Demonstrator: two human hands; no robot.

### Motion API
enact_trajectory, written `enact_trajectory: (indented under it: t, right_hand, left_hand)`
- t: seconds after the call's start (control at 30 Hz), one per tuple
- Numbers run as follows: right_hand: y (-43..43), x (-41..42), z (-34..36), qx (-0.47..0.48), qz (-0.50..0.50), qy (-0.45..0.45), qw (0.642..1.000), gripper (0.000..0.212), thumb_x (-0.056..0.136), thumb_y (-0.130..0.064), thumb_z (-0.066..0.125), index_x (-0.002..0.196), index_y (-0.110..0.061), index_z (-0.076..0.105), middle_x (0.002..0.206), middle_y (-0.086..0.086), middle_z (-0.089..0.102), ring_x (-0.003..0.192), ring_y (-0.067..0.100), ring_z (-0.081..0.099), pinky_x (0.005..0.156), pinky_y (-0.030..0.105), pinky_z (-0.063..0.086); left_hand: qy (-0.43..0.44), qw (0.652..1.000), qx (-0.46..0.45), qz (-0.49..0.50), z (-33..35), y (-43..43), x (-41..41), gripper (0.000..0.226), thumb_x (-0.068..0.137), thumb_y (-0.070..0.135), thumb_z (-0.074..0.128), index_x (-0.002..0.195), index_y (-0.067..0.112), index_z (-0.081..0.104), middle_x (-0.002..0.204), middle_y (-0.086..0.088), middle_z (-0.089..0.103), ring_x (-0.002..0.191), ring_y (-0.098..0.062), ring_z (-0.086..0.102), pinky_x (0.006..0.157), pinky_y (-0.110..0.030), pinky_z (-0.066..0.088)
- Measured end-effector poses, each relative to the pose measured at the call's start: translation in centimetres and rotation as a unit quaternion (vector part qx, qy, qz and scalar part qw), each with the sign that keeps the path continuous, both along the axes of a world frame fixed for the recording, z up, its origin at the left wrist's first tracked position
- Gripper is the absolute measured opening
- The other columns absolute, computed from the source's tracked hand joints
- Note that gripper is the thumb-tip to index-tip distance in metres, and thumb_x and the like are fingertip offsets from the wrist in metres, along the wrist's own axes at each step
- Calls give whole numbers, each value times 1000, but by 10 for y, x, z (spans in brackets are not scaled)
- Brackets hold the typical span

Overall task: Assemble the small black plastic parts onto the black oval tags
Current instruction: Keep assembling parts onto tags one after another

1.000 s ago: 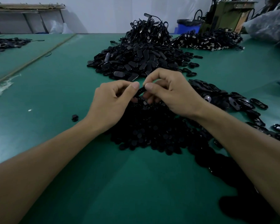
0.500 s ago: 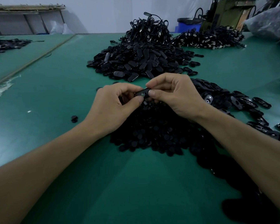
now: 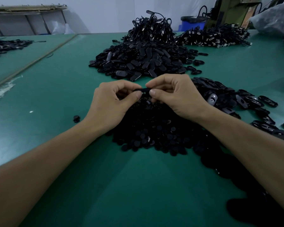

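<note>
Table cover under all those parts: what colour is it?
The table cover is dark green, clearest in the head view.

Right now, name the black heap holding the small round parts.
The nearest heap, under the left hand and right hand: its pieces are small discs, while the heap beyond and the spread at right hold oval tags.

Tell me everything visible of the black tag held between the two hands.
The tag is small, black and dull, plastic by its look. It lies roughly level, long side running left to right, above the pile of small round parts. The left hand pinches its left end, the right hand its right end. The hands hide most of it, so whether a part is fitted cannot be told.
</note>
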State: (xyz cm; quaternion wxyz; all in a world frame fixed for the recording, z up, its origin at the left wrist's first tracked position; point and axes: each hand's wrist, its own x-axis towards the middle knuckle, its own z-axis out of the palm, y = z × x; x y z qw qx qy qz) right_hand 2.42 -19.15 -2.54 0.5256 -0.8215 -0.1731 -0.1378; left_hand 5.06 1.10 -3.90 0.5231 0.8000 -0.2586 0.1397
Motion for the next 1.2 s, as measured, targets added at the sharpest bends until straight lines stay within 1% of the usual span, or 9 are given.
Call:
enact_trajectory:
  t: [0.2,0.37,0.5,0.63,0.7,0.8,0.93,1.07,1.2]
  right_hand:
    - [3,-1,-1,-30,-15,-10,999,7,90,-14,73,96,-18,72,88,1,73,84,18,69,83,32,57]
    - [3,-4,3,22,26,0,999,7,89,-7,72,96,-6,69,89,14,74,80,23,71,79,28,58]
    - [2,-3,2,21,40,18,999,12,90,-5,71,101,-2,70,92,12,76,87,24,73,85,29,59]
    - [5,-4,-2,-96,-5,-27,995,17,90,-14,72,107,-13,75,93,-5,76,87,3,70,86,19,54]
    - [8,-4,-3,-200,-33,-59,977,20,88,-22,74,108,-18,76,88,-10,74,82,1,68,80,18,53]
    - [9,-3,-4,-285,-47,-66,955,17,86,-34,73,98,-24,77,80,-14,68,76,2,62,73,23,50]
    - [5,-1,-4,-263,-37,-32,964,13,88,-32,74,96,-22,77,75,-21,64,73,-9,59,67,6,42]
    - [3,-1,-4,-207,-28,-15,978,8,86,-21,78,93,-20,77,66,-22,61,67,-11,59,64,4,41]
    - [3,-1,-3,-183,-30,-13,983,12,87,-16,75,94,-25,76,79,-13,70,74,2,64,69,9,46]
  left_hand:
    - [-31,999,-33,-1,3,-1,-3,16,90,21,75,95,36,73,82,12,75,75,-3,67,73,-21,53]
    - [-10,998,-67,-10,4,-1,-5,26,78,30,83,102,34,72,92,3,77,86,-15,74,84,-33,58]
    - [-10,999,-31,-25,3,-2,-4,12,84,24,81,91,32,75,86,10,78,78,-8,73,76,-25,58]
    - [-24,999,-32,0,2,-2,-2,15,89,24,75,84,37,69,82,13,75,78,-8,71,77,-31,59]
    - [-24,998,-50,5,1,-2,-1,14,93,22,69,86,34,64,85,7,75,84,-13,73,82,-36,60]
    - [-11,997,-73,-6,1,-3,-1,16,99,13,60,92,27,59,85,7,75,83,-13,74,74,-29,59]
    - [-17,997,-69,3,2,-4,-3,17,100,14,59,102,30,63,77,10,72,72,-6,69,64,-20,55]
    - [-21,998,-54,18,2,-5,-2,30,100,14,60,128,25,62,76,14,68,68,-1,64,64,-17,52]
    - [-16,998,-51,28,3,-3,-2,28,95,19,69,114,37,59,74,16,71,72,-6,70,71,-31,58]
